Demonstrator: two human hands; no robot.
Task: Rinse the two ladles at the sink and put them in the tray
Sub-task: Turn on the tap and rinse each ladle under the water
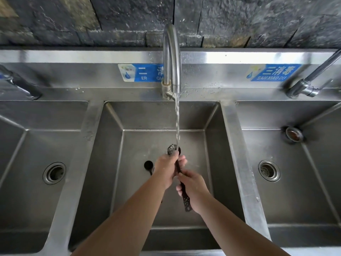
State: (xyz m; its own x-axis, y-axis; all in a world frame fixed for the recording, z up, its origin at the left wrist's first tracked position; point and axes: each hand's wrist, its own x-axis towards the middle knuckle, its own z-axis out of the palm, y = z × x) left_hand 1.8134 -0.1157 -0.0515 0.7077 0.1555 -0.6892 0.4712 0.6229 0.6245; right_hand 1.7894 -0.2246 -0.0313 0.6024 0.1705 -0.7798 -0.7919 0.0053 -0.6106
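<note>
A dark ladle [186, 200] with a perforated handle is held over the middle sink basin [162, 115]. Its bowl [172, 149] sits under the stream of water from the centre tap [171, 58]. My left hand [167, 168] is closed around the ladle just below the bowl. My right hand [193, 187] grips the handle lower down. A second dark ladle [148, 165] lies on the basin floor to the left, its handle hidden behind my left forearm. No tray is in view.
A left basin [11, 130] and a right basin [313, 115] flank the middle one, each with a round drain. A loose drain plug [293, 134] rests in the right basin. Side taps [310, 84] stand at the back corners. A dark stone wall is behind.
</note>
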